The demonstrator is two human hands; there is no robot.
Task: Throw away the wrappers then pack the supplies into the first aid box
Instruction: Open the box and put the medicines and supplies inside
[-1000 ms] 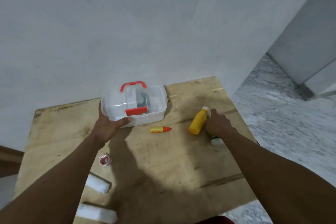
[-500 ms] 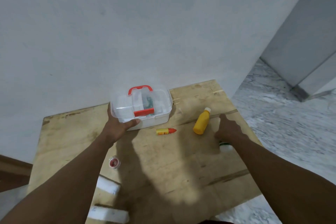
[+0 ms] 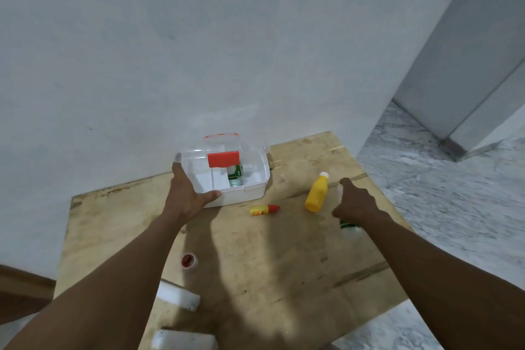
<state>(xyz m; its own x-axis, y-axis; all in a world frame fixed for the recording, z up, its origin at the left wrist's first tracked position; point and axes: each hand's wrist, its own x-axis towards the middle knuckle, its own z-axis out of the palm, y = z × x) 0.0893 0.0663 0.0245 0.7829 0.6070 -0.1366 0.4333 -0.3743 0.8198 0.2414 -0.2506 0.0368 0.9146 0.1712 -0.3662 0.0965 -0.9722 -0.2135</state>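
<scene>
- White box, lid up, at the counter's far edge; left hand grips its corner.
- The right hand curls above a bottle; hold unclear.

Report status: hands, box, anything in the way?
Left hand grips first aid box, lid up. Right hand empty, beside yellow bottle. Box opening unobstructed.

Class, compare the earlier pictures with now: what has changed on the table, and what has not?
The lid of the first aid box has swung up, showing a green packet inside. The right hand has drawn away from the yellow bottle and hovers beside it. The left hand still grips the box's corner; bottle, red-tipped tube and tape roll lie unmoved.
</scene>
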